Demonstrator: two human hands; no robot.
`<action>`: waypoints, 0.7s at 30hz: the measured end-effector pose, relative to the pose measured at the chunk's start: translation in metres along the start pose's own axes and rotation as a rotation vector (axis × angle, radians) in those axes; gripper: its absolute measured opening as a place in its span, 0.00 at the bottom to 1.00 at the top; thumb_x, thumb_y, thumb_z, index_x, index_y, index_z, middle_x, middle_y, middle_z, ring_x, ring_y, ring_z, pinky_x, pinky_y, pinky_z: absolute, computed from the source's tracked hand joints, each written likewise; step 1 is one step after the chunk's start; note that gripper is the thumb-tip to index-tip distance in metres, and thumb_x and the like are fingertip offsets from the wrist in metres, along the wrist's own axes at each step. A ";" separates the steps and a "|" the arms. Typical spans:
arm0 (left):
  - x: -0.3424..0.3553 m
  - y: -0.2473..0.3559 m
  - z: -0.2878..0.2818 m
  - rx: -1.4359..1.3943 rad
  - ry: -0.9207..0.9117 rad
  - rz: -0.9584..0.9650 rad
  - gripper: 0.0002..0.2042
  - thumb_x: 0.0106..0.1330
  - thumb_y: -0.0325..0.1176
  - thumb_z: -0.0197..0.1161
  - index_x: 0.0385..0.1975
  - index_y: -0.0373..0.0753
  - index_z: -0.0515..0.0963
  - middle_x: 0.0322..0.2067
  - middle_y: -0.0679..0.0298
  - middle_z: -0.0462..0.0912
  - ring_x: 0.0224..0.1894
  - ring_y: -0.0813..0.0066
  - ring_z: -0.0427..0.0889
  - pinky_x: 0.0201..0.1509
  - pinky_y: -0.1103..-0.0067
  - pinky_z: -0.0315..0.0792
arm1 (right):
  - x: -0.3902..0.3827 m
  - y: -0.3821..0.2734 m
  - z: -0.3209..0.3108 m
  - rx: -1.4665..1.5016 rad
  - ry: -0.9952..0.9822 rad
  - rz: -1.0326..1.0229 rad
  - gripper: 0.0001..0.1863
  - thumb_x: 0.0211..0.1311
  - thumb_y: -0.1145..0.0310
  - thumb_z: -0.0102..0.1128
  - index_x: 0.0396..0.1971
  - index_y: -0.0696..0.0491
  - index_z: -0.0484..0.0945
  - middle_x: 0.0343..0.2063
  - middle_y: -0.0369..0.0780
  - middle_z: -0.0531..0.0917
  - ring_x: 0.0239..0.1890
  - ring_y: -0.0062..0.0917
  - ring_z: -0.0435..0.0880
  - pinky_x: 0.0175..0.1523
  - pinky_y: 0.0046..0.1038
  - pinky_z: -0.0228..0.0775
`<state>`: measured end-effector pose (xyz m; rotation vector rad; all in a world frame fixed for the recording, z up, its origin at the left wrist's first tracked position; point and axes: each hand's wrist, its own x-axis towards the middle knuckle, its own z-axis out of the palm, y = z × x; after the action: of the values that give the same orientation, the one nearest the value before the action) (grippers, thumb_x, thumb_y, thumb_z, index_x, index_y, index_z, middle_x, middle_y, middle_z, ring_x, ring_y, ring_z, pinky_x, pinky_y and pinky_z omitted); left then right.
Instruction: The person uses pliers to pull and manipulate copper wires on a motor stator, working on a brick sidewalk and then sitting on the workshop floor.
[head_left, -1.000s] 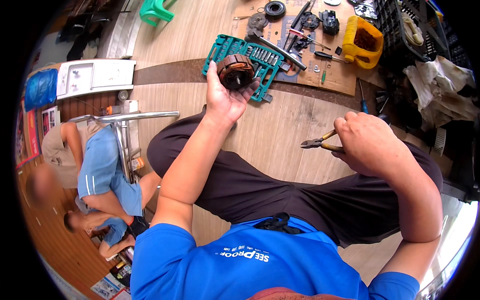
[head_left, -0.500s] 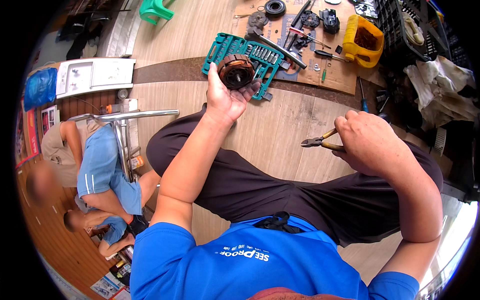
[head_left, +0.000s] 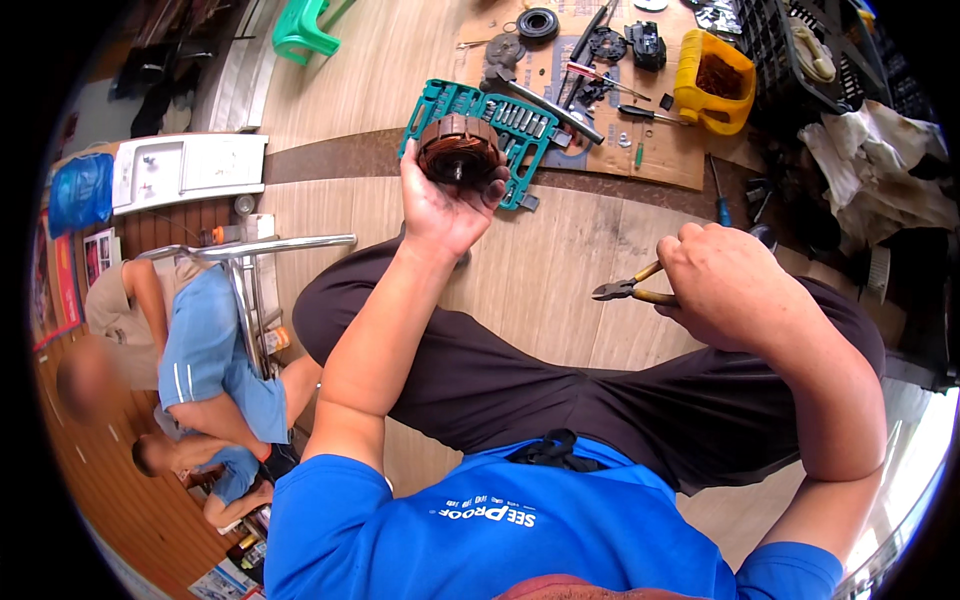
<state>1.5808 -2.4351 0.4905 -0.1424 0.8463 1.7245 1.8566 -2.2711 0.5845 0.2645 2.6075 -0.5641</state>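
My left hand (head_left: 448, 208) is closed round a motor armature (head_left: 459, 150) with copper windings and a metal shaft. It holds the part up in the air, in front of a teal socket set case (head_left: 524, 190) that lies open on the floor. The fingertips on its right side are dark with grime. In my right hand (head_left: 725, 285) is a pair of diagonal cutters (head_left: 618, 290) with yellowish handles. Their jaws point left, over the floor between my knees, apart from the armature. Some of the right fingers are hidden behind the hand.
Beyond the case, a cardboard sheet (head_left: 675, 165) carries a hammer, screwdrivers and dark machine parts. A cut yellow jug (head_left: 690, 88), a black crate (head_left: 765, 60) and white rags (head_left: 845, 165) stand to the right. Two people sit at the left near a metal frame (head_left: 290, 243); a green stool (head_left: 300, 30) is behind.
The armature has been tilted in my left hand, and its shaft now points more toward me. My right hand with the cutters has shifted slightly left.
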 end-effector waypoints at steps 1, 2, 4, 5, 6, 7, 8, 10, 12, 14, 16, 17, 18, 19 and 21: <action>0.000 0.001 0.002 -0.019 -0.008 -0.019 0.40 0.66 0.69 0.38 0.52 0.33 0.73 0.41 0.46 0.81 0.38 0.54 0.82 0.40 0.67 0.80 | 0.000 0.000 0.001 -0.002 0.006 -0.002 0.12 0.56 0.69 0.60 0.36 0.62 0.77 0.33 0.51 0.82 0.38 0.42 0.85 0.46 0.38 0.77; -0.001 0.002 0.004 -0.038 -0.016 -0.037 0.41 0.65 0.71 0.38 0.51 0.33 0.74 0.39 0.47 0.82 0.37 0.54 0.83 0.39 0.66 0.80 | 0.000 0.000 0.001 -0.004 0.013 -0.003 0.12 0.57 0.69 0.59 0.36 0.62 0.77 0.32 0.51 0.82 0.38 0.42 0.85 0.46 0.38 0.77; -0.003 0.001 0.003 -0.015 -0.081 -0.035 0.37 0.66 0.67 0.41 0.55 0.35 0.73 0.44 0.45 0.79 0.39 0.58 0.81 0.39 0.72 0.79 | 0.000 0.000 0.001 -0.012 0.006 -0.002 0.11 0.57 0.69 0.58 0.35 0.62 0.77 0.32 0.51 0.82 0.38 0.42 0.85 0.46 0.38 0.77; -0.004 0.002 0.004 -0.013 -0.103 -0.040 0.37 0.66 0.67 0.41 0.54 0.36 0.73 0.44 0.46 0.79 0.39 0.58 0.81 0.39 0.73 0.79 | 0.000 0.000 0.001 -0.017 0.003 -0.002 0.11 0.57 0.69 0.57 0.35 0.62 0.78 0.32 0.51 0.82 0.38 0.41 0.85 0.46 0.37 0.77; -0.004 0.001 0.003 -0.013 -0.123 -0.045 0.36 0.67 0.67 0.40 0.54 0.37 0.74 0.44 0.46 0.79 0.38 0.59 0.81 0.38 0.74 0.79 | 0.000 0.000 0.001 -0.022 0.005 -0.003 0.11 0.58 0.70 0.57 0.35 0.61 0.78 0.32 0.50 0.82 0.38 0.41 0.85 0.46 0.37 0.77; -0.004 0.001 0.003 -0.007 -0.115 -0.043 0.36 0.67 0.67 0.40 0.54 0.38 0.74 0.44 0.47 0.79 0.38 0.59 0.80 0.38 0.74 0.78 | -0.001 0.001 0.002 -0.028 0.007 -0.003 0.10 0.58 0.70 0.56 0.35 0.61 0.78 0.32 0.50 0.82 0.38 0.41 0.85 0.46 0.37 0.77; -0.004 0.001 0.002 -0.001 -0.106 -0.040 0.35 0.67 0.66 0.40 0.54 0.39 0.74 0.44 0.47 0.79 0.38 0.60 0.80 0.37 0.74 0.78 | -0.001 0.001 0.002 -0.034 0.009 -0.005 0.10 0.58 0.71 0.55 0.35 0.61 0.78 0.32 0.50 0.83 0.38 0.41 0.85 0.45 0.37 0.77; -0.005 0.000 0.003 -0.004 -0.090 -0.040 0.35 0.67 0.66 0.40 0.53 0.40 0.75 0.43 0.47 0.79 0.37 0.61 0.79 0.36 0.75 0.77 | -0.001 0.000 0.001 -0.030 0.001 -0.001 0.10 0.58 0.71 0.54 0.35 0.61 0.78 0.32 0.50 0.83 0.38 0.41 0.85 0.45 0.37 0.77; -0.006 0.001 0.004 -0.021 -0.076 -0.046 0.34 0.66 0.66 0.40 0.53 0.41 0.75 0.43 0.47 0.79 0.37 0.62 0.79 0.36 0.75 0.76 | -0.001 0.000 0.000 -0.025 -0.017 0.013 0.12 0.57 0.68 0.59 0.35 0.61 0.77 0.32 0.50 0.82 0.39 0.41 0.84 0.45 0.37 0.76; -0.007 0.001 0.005 -0.021 -0.091 -0.043 0.34 0.66 0.66 0.40 0.53 0.41 0.74 0.44 0.47 0.79 0.37 0.62 0.79 0.35 0.76 0.75 | 0.001 0.000 0.001 -0.020 -0.045 0.038 0.19 0.56 0.60 0.68 0.35 0.61 0.76 0.33 0.49 0.81 0.40 0.41 0.83 0.46 0.37 0.75; -0.008 0.001 0.007 -0.013 -0.119 -0.043 0.34 0.66 0.67 0.41 0.53 0.42 0.74 0.44 0.47 0.78 0.36 0.62 0.79 0.35 0.75 0.74 | 0.001 0.000 0.001 -0.018 -0.044 0.035 0.19 0.56 0.60 0.68 0.35 0.61 0.76 0.33 0.49 0.81 0.40 0.41 0.83 0.46 0.37 0.75; -0.010 0.000 0.010 -0.006 -0.137 -0.046 0.34 0.66 0.67 0.42 0.54 0.42 0.74 0.45 0.47 0.78 0.36 0.62 0.79 0.35 0.75 0.74 | 0.001 0.000 0.001 -0.017 -0.044 0.033 0.19 0.56 0.60 0.68 0.35 0.61 0.76 0.33 0.49 0.81 0.40 0.41 0.83 0.46 0.37 0.75; -0.011 0.000 0.012 0.000 -0.157 -0.050 0.34 0.66 0.67 0.42 0.54 0.43 0.74 0.45 0.47 0.78 0.36 0.61 0.79 0.35 0.75 0.74 | 0.000 0.000 0.000 -0.016 -0.045 0.034 0.19 0.56 0.60 0.68 0.35 0.61 0.76 0.33 0.49 0.81 0.40 0.41 0.83 0.47 0.37 0.75; -0.011 0.000 0.012 0.020 -0.193 -0.060 0.34 0.65 0.67 0.43 0.54 0.43 0.74 0.46 0.46 0.77 0.36 0.61 0.79 0.35 0.75 0.74 | 0.000 -0.001 0.000 -0.014 -0.046 0.036 0.19 0.56 0.60 0.68 0.35 0.61 0.76 0.33 0.49 0.81 0.40 0.41 0.83 0.47 0.37 0.75; -0.011 -0.001 0.011 0.059 -0.262 -0.079 0.34 0.65 0.67 0.44 0.54 0.43 0.74 0.46 0.45 0.76 0.36 0.60 0.79 0.35 0.75 0.75 | 0.001 -0.001 0.000 -0.013 -0.049 0.037 0.19 0.55 0.60 0.69 0.36 0.61 0.76 0.33 0.49 0.81 0.41 0.41 0.83 0.47 0.37 0.75</action>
<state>1.5887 -2.4371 0.5039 0.0872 0.6874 1.6008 1.8560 -2.2716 0.5844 0.2906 2.5527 -0.5340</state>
